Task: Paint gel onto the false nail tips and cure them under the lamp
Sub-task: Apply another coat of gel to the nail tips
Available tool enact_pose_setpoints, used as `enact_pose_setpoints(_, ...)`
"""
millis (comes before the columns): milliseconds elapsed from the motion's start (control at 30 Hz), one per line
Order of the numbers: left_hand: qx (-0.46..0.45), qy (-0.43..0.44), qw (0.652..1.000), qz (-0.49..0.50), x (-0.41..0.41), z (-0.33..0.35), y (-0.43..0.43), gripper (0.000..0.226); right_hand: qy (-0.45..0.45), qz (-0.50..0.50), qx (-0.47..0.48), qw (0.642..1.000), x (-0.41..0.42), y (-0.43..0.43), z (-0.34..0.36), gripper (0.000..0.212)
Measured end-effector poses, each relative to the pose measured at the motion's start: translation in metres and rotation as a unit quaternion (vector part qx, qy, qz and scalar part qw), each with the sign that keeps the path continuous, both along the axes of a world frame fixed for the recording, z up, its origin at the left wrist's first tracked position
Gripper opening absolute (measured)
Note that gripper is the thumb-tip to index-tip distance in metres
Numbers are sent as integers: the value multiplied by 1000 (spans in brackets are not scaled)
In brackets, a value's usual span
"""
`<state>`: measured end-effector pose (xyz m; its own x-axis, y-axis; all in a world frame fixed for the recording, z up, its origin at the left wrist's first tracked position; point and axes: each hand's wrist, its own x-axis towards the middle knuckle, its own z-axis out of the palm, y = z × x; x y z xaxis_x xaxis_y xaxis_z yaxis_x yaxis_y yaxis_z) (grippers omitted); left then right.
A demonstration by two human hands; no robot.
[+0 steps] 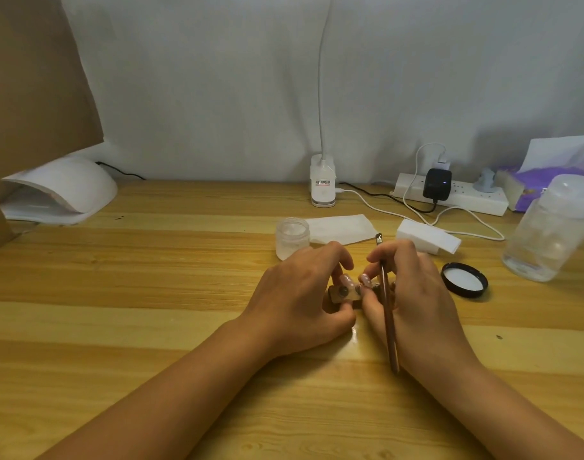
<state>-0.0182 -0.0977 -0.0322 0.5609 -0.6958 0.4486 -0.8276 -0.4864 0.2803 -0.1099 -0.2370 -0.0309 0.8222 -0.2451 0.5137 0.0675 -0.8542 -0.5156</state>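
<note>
False nail tips are what my fingers crowd round, near the middle of the table. What I take for one shows as a pale pink oval on top of a small brown holder, though it sits so close to my own nails that I cannot say for sure which pink patch is tip and which is fingernail. My left hand curls round that holder from the left, I judge to stop it sliding, and my right hand comes in from the other side, so the two hands meet over it. The right hand grips the brush with its coppery handle lying back toward my wrist and its working end pointing away from me. I think it is parked that way so my thumb and forefinger are free to seat or straighten the tip rather than paint it. The gel jar stands open just beyond my left knuckles and its black lid lies inside-up to the right of my right hand, both near enough to dip without reaching. The curing lamp sits well apart at the far left, its side cut off by a sheet of cardboard. My hands cover most of the holder, so I cannot tell how many tips it carries, whether gel is on them, or whether the bristles are loaded.
</note>
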Motion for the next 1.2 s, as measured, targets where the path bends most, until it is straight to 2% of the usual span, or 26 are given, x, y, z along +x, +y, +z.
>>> enact_pose_setpoints(267, -19, 8, 999, 36, 3, -3, 1, 39, -12, -37, 7, 999, 1, -1, 0, 51)
enact_pose_setpoints(567, -34, 29, 998, 49, 6, -4, -1, 38, -33, -41, 5, 999, 4, -4, 0, 41)
enact_pose_setpoints(1200, -56, 57, 989, 124, 15, -5, -4, 31, -8, -2, 34, 999, 2, -1, 0, 44)
